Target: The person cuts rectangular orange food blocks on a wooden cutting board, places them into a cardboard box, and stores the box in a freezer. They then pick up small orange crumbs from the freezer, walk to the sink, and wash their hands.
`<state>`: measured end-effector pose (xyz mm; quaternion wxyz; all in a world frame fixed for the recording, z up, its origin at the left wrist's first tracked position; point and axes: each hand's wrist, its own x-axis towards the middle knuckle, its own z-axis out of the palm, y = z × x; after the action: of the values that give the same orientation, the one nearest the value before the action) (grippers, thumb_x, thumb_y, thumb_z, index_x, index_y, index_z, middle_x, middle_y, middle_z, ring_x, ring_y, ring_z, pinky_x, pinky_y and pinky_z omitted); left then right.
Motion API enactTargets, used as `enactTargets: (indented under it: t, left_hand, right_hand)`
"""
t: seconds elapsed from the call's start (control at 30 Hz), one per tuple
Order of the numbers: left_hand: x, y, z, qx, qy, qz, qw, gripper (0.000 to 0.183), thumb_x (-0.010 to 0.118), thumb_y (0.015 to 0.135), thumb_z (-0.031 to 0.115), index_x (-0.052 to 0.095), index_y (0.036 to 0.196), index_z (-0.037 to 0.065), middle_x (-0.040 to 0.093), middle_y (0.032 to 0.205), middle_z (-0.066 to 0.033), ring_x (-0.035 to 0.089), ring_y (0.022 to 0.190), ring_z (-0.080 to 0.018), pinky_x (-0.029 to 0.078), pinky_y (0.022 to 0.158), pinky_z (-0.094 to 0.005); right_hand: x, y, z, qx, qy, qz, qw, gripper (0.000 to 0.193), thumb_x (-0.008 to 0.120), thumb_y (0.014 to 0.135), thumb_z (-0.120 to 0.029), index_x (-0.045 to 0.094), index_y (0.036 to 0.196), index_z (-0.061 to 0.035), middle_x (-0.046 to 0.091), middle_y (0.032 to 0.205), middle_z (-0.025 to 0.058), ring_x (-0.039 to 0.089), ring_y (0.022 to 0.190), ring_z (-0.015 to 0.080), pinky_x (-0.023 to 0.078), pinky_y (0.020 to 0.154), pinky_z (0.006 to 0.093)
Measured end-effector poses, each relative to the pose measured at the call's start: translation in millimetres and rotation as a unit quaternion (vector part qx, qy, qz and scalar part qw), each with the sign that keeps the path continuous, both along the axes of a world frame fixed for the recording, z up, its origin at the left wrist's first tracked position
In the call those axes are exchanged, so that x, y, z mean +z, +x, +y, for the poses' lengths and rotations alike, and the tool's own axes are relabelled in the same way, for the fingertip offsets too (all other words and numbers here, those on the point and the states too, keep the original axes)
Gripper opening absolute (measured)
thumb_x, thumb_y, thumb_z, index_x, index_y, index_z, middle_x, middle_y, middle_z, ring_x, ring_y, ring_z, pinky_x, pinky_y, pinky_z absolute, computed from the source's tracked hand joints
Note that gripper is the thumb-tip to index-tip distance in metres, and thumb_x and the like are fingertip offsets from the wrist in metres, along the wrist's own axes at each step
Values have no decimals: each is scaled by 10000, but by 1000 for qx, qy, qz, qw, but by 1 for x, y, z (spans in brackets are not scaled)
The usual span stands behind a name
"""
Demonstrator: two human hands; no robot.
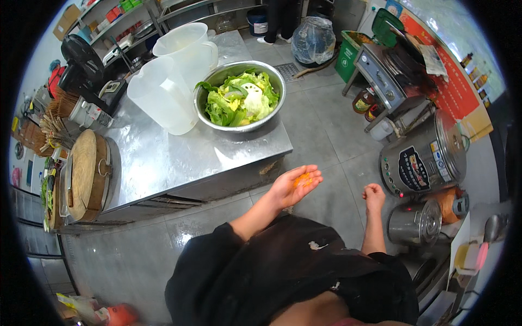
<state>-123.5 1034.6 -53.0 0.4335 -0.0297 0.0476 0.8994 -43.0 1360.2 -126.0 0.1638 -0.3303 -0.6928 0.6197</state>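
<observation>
Orange shreds on an open palm beside a steel table

Head view: left hand point(291, 187), fingers spread, cradles orange shreds point(303, 180); right hand point(373, 196) at 3 o'clock, fingers curled shut. Steel table point(163, 157) at 10 o'clock bears salad bowl point(240, 96), two jugs point(163, 95); grey tile floor point(321, 136).

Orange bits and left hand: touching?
Touching. The head view shows the orange bits lying on the upturned palm of the left hand, no gap visible.

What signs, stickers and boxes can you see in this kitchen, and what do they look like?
Big red wall sign with yellow corner: right wall, behind the cooker.
Dark shield-shaped label: on the big steel urn's side, right.
Brown cardboard box: top shelf, far left.
Small white label: on the blue bucket, top centre.
</observation>
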Motion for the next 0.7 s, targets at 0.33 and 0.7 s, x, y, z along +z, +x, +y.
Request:
enactTargets:
  t: [0.33,0.7]
  left_hand:
    - [21,-155,82,21,-36,-44,998,301,455,954,163,503,1165,-45,575,1110,-179,568,1062,-311,498,923,-363]
    - [33,-279,150,222,-163,-126,953,265,462,954,143,517,1109,-64,575,1064,-185,580,1036,-300,497,931,-349]
  right_hand:
    - [-95,65,176,-129,134,-212,959,178,540,810,-125,534,661,-29,491,500,64,470,387,168,366,361,307]
    - [-134,-69,327,451,536,-344,626,155,566,784,-131,553,671,-26,502,524,88,504,441,221,382,387,350]
